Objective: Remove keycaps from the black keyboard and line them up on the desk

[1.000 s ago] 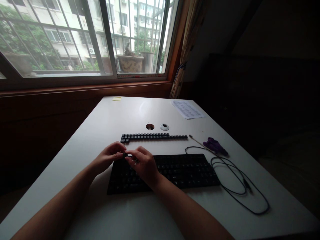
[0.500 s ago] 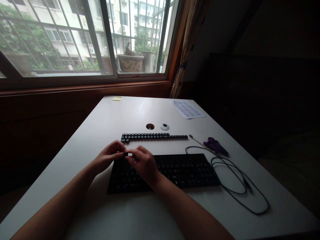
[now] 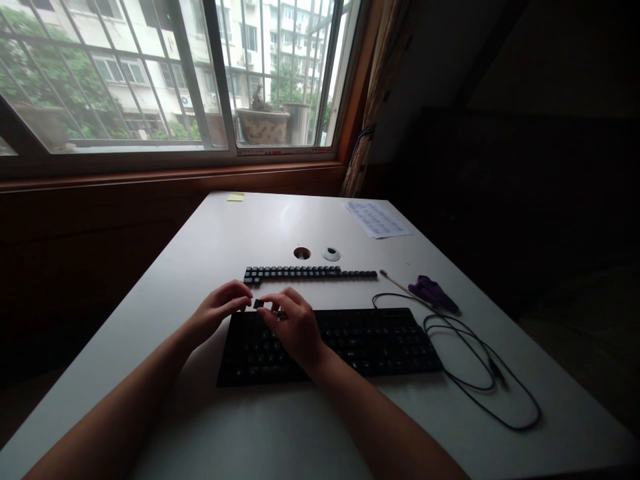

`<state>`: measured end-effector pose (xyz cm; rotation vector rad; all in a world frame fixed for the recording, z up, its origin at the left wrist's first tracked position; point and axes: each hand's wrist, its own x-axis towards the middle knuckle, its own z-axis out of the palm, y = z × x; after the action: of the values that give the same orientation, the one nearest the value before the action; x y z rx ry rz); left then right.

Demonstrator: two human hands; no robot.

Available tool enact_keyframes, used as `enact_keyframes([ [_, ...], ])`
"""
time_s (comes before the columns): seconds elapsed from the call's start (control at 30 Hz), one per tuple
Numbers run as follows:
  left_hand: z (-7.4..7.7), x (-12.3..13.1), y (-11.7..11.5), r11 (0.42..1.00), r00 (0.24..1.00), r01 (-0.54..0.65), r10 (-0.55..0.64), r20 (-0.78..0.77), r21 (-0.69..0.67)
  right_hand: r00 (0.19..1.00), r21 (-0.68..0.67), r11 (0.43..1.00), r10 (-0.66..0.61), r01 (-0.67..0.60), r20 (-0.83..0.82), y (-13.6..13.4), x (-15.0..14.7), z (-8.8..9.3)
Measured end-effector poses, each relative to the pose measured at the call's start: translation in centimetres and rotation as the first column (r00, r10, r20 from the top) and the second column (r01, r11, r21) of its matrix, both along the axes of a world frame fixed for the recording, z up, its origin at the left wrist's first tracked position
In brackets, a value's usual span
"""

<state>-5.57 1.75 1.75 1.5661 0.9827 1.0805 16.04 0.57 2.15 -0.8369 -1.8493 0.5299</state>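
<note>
Between the thumb and fingertips of my right hand is a small black keycap, held above the upper left edge of the black keyboard. My left hand is just left of the keycap, with a small gap; its thumb and fingers are apart and nothing shows between them. Beyond both hands, several loose keycaps stand lined up in rows on the white table. My right hand and wrist hide part of the keyboard.
The keyboard's cable loops over the right side of the white table. By it lie a purple cloth and a thin brush. Farther back are a cable hole, its round cover, printed sheets and a yellow note.
My left fingers have come off the keycap, which both hands were touching before. My right hand has drawn it slightly to the right and up.
</note>
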Motion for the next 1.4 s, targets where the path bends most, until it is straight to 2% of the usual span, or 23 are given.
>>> enact_keyframes([
  [0.13, 0.3, -0.7, 0.3, 0.998, 0.994, -0.042, 0.046, -0.102, 0.038, 0.999, -0.030, 0.999, -0.034, 0.034, 0.023, 1.0, 1.1, 1.1],
  [0.3, 0.3, -1.7, 0.8, 0.995, 0.963, -0.037, 0.059, -0.262, 0.090, 0.953, -0.079, 0.994, -0.053, 0.080, 0.299, 3.6, 2.4, 1.9],
  [0.4, 0.0, -2.3, 1.2, 0.992, 0.924, -0.009, 0.055, -0.379, 0.122, 0.868, -0.076, 0.990, -0.066, 0.119, 0.493, 5.2, 2.4, 2.0],
  [0.5, -0.3, -2.8, 1.6, 0.991, 0.890, 0.005, 0.058, -0.452, 0.137, 0.747, -0.065, 0.988, -0.064, 0.142, 0.662, 6.6, 1.7, 1.7],
  [0.6, -0.4, -3.1, 1.7, 0.991, 0.869, 0.032, 0.038, -0.493, 0.132, 0.642, -0.072, 0.989, -0.029, 0.131, 0.766, 7.7, 0.8, 1.2],
  [0.7, -0.3, -3.3, 1.7, 0.991, 0.859, 0.079, -0.015, -0.511, 0.103, 0.586, -0.077, 0.990, -0.006, 0.116, 0.810, 8.3, 0.0, 0.8],
  [0.97, -0.4, -3.4, 1.7, 0.988, 0.854, 0.147, -0.105, -0.509, 0.043, 0.589, -0.073, 0.989, -0.020, 0.132, 0.808, 8.4, -1.0, 0.2],
  [1.23, -0.3, -3.6, 1.6, 0.980, 0.847, 0.195, -0.151, -0.510, 0.032, 0.720, -0.068, 0.989, -0.049, 0.132, 0.692, 8.2, 0.5, 0.5],
  [1.4, -0.5, -3.7, 1.6, 0.978, 0.843, 0.205, -0.156, -0.515, 0.041, 0.667, -0.096, 0.994, 0.031, 0.060, 0.744, 7.9, 1.2, 0.6],
])
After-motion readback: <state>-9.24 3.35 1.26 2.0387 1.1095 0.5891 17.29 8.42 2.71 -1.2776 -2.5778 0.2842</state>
